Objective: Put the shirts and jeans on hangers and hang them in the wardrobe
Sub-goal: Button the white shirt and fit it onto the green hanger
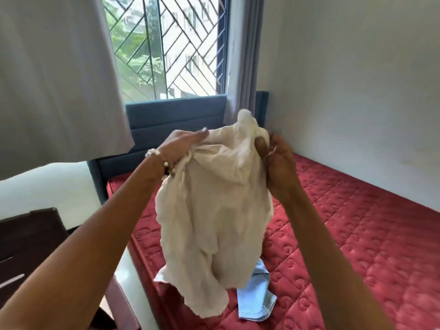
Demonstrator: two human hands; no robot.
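Nearest, the jeans [258, 298] are lying on the bed [357, 234], just below the shirt [214, 210]. Above them the cream, crumpled shirt is hanging lengthwise downward. At its top, the left hand [181, 148] and right hand [277, 158] are both gripping bunched fabric.

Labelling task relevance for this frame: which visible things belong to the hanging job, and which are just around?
Job:
- crumpled cream cotton shirt, held up by the left hand and right hand
- pale blue denim jeans lying on the bed, partly behind the shirt

Just around:
- red quilted mattress
- blue padded headboard
- grey curtains
- barred window
- dark wooden furniture
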